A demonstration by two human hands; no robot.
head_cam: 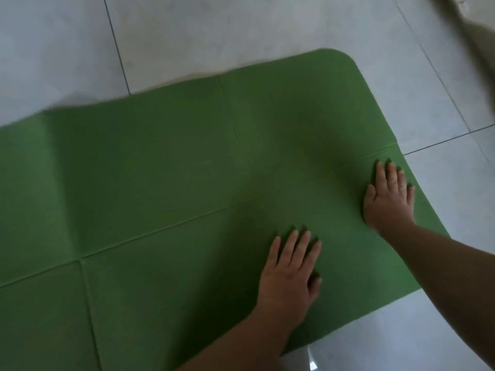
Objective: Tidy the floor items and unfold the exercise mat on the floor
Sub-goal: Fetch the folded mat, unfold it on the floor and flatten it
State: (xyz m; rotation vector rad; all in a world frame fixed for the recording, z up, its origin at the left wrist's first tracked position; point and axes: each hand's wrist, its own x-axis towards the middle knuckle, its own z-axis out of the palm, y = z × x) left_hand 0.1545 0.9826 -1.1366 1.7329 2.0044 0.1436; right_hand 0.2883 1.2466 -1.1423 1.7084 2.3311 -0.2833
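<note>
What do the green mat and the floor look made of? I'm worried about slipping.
The green mat looks like matte foam or rubber: it shows no glare and keeps pressed-in fold creases. The floor looks like glossy pale tile, with dark grout lines and a bright reflection near the mat's edge.

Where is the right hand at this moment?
In the head view, the right hand presses flat on the green mat near its right edge, beyond the left hand.
</note>
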